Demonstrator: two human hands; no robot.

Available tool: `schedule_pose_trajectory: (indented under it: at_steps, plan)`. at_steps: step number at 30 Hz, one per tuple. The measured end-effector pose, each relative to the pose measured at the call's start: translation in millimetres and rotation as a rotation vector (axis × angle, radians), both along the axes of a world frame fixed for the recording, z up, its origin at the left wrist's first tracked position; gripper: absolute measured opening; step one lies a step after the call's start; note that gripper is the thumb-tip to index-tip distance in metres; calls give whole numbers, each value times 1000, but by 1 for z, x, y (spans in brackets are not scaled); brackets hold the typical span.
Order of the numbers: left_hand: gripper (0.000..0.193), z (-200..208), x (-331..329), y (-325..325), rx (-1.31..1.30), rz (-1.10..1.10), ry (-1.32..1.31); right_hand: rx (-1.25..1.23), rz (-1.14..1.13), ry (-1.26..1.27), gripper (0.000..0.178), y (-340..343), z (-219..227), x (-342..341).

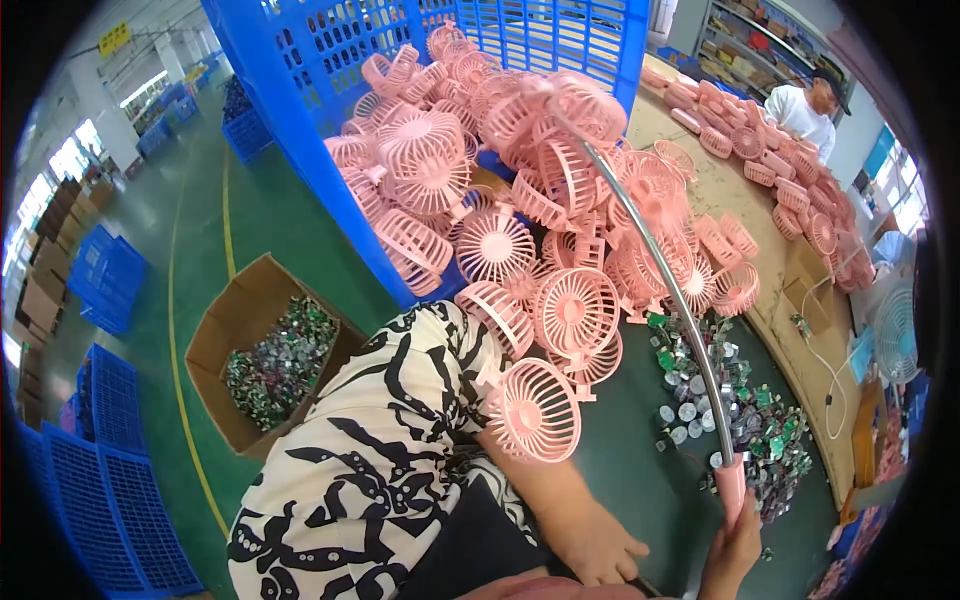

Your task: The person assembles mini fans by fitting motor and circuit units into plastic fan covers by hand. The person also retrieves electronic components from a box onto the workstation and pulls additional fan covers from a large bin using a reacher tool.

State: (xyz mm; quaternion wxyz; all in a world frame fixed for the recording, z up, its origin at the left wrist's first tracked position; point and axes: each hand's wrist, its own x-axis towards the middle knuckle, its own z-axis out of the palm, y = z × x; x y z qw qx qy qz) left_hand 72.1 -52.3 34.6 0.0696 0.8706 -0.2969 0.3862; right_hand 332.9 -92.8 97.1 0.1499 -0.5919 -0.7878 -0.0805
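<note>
My right hand (732, 555) is closed round the pink handle of a long, curved metal rod (655, 255). The rod reaches up and away to the pink fan cages (495, 245), and its far end is blurred among them. My left hand (592, 545) rests low in the middle, thumb and fingers apart; a dark edge shows beside its fingertips, and I cannot tell what it is. One round fan cage (533, 410) lies close above my left forearm, at the near end of the heap. Small circuit boards and silver motor-like parts (740, 410) lie left of and beyond my right hand.
A blue plastic crate (290, 150) holds the heap, which spills toward me. On the left floor stands a cardboard box (215, 350) of electronic parts. More pink cages (780, 170) line the bench (715, 175) at right, where a person in white (805, 115) works. Blue crates (105, 275) stand far left.
</note>
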Motion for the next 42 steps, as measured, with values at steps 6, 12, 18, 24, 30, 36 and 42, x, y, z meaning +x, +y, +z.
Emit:
schedule_pose_trajectory:
  at_steps: [6, 12, 18, 24, 30, 36, 42]
  plan:
    - [14, -13, 0, 17, -68, 55, 97, -23, -41, 232, 63, 2, -16, 20]
    - [18, 8, -13, 42, -304, 111, 320, -82, 5, 470, 59, 34, -12, -3]
    - [30, -3, 11, 73, -534, 43, 522, -114, -217, 575, 62, 55, -4, 16]
    - [33, 7, 21, 108, -565, 241, 651, -329, 40, 670, 55, 200, 22, 21]
    - [35, 24, 78, 118, -560, 161, 773, -441, 33, 400, 40, 285, 89, 69]
    - [34, 23, 93, 121, -550, 163, 790, 129, -108, 74, 22, 361, 38, 88]
    - [34, 16, 86, 124, -600, 166, 816, 135, 284, 93, 18, 283, 36, 4]
